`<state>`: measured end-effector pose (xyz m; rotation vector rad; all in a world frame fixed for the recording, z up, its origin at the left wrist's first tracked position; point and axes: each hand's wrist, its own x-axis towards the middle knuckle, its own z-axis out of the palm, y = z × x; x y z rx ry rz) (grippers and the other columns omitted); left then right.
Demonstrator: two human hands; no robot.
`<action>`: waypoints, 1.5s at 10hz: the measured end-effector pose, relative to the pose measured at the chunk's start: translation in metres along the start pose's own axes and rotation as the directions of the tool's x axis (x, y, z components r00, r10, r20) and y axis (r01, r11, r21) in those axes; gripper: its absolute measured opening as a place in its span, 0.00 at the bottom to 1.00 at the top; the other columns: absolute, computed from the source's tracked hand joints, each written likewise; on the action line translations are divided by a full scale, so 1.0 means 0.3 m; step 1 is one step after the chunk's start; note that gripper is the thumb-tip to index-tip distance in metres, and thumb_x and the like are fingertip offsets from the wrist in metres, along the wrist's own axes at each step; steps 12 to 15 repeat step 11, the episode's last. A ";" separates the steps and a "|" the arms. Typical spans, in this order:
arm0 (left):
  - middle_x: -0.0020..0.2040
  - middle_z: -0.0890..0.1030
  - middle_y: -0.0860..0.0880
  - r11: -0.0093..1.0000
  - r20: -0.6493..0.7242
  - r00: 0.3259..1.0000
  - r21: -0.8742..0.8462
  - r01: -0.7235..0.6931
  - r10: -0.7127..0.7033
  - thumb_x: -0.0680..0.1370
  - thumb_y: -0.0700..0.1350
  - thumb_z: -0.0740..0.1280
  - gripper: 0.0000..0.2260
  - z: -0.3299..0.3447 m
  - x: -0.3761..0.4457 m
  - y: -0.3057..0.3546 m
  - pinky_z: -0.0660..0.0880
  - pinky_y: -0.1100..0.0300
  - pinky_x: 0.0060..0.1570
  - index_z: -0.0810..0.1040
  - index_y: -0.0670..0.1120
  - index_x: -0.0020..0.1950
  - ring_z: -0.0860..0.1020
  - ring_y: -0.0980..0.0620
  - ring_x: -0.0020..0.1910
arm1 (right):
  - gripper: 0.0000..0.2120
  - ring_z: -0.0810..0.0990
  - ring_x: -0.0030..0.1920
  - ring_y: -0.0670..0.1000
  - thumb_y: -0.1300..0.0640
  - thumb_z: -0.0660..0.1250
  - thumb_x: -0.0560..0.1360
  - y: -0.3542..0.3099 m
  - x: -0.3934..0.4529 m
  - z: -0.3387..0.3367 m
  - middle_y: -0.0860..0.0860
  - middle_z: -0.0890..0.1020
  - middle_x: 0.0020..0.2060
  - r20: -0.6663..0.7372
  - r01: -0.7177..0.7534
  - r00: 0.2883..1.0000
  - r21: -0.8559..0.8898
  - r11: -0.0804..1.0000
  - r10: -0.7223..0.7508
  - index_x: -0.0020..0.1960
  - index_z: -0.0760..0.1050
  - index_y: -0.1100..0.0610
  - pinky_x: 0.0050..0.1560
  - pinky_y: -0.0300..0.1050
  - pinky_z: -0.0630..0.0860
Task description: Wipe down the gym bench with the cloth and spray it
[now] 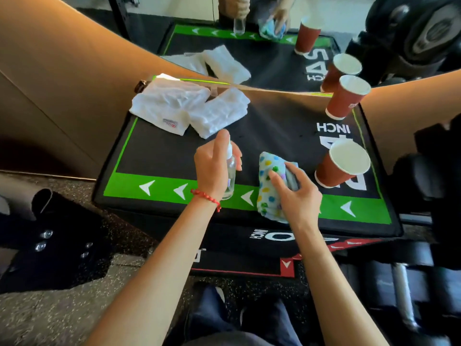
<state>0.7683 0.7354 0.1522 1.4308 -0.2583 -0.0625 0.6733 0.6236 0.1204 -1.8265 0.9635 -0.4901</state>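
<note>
The surface (174,156) is a black padded gym box with a green border and white arrows along its near edge. It stands against a mirror.

The left hand (212,168) holds a small clear spray bottle (230,171) upright over the middle of the surface. Its grip is closed around the bottle, and the first finger sits on top of the white spray head. There is a red string bracelet (207,197) on the left wrist.

The right hand (296,193) holds a cloth (268,186) that is light blue with coloured dots. The cloth is bunched up and rests on the near part of the surface, partly on the green border, just beside the bottle. The fingers of this hand curl around the top of the cloth, so the grip is closed on it.

Two white towels (184,108) lie folded at the far left of the surface, touching each other. A red paper cup (341,163) stands at the near right, on the big white numbers. Another red paper cup (345,98) stands at the far right corner, next to the mirror.

Dark dumbbells (399,270) lie on the floor to the right. The floor (50,318) is dark and speckled.
</note>
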 end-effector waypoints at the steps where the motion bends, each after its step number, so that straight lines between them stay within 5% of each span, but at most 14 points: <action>1: 0.19 0.72 0.49 0.999 0.021 1.000 -0.038 -0.017 0.017 0.70 0.59 0.55 0.25 0.020 0.039 -0.023 0.68 0.62 0.31 0.72 0.41 0.24 0.71 0.52 0.23 | 0.21 0.79 0.49 0.45 0.44 0.69 0.70 -0.007 0.032 0.009 0.48 0.82 0.51 0.019 0.018 1.000 -0.063 0.998 -0.017 0.61 0.76 0.49 0.55 0.43 0.75; 2: 0.19 0.72 0.49 0.999 0.012 1.000 -0.040 -0.022 0.023 0.71 0.59 0.55 0.26 0.026 0.052 -0.050 0.68 0.61 0.32 0.72 0.40 0.24 0.71 0.51 0.23 | 0.18 0.77 0.54 0.46 0.46 0.67 0.73 0.003 0.046 0.012 0.49 0.81 0.54 0.045 0.049 0.998 -0.108 0.993 -0.045 0.61 0.76 0.50 0.55 0.36 0.69; 4: 0.20 0.73 0.50 0.998 0.021 0.998 -0.019 -0.052 0.052 0.72 0.59 0.54 0.27 0.022 0.047 -0.065 0.70 0.59 0.33 0.73 0.39 0.24 0.72 0.52 0.24 | 0.19 0.78 0.51 0.55 0.47 0.64 0.75 0.029 0.048 0.027 0.56 0.80 0.51 0.077 0.141 0.989 -0.272 0.952 -0.124 0.64 0.73 0.51 0.52 0.48 0.74; 7: 0.24 0.77 0.49 1.000 0.009 1.000 0.025 0.013 -0.013 0.70 0.61 0.55 0.26 0.009 0.028 -0.056 0.72 0.58 0.36 0.74 0.41 0.26 0.75 0.51 0.29 | 0.19 0.75 0.50 0.62 0.45 0.59 0.77 0.007 0.027 0.022 0.60 0.74 0.52 0.098 0.156 0.988 -0.518 0.841 -0.123 0.66 0.69 0.50 0.42 0.46 0.66; 9: 0.31 0.79 0.51 0.998 0.043 0.999 0.057 0.017 -0.019 0.70 0.62 0.56 0.24 -0.012 -0.005 -0.052 0.70 0.64 0.36 0.76 0.43 0.31 0.75 0.57 0.31 | 0.18 0.72 0.51 0.58 0.46 0.63 0.75 0.031 0.023 -0.014 0.58 0.72 0.51 0.068 0.272 0.958 -0.519 0.810 -0.278 0.62 0.74 0.53 0.46 0.50 0.71; 11: 0.51 0.78 0.51 0.996 -0.065 0.998 0.087 -0.001 0.007 0.69 0.63 0.58 0.23 -0.027 -0.087 -0.024 0.73 0.72 0.40 0.76 0.49 0.54 0.76 0.66 0.47 | 0.17 0.73 0.57 0.62 0.49 0.64 0.73 0.072 -0.013 -0.046 0.61 0.75 0.58 0.035 0.460 0.848 -0.542 0.703 -0.528 0.57 0.77 0.57 0.52 0.54 0.71; 15: 0.51 0.78 0.51 0.996 -0.065 0.998 0.087 -0.001 0.007 0.69 0.63 0.58 0.23 -0.027 -0.087 -0.024 0.73 0.72 0.40 0.76 0.49 0.54 0.76 0.66 0.47 | 0.17 0.73 0.57 0.62 0.49 0.64 0.73 0.072 -0.013 -0.046 0.61 0.75 0.58 0.035 0.460 0.848 -0.542 0.703 -0.528 0.57 0.77 0.57 0.52 0.54 0.71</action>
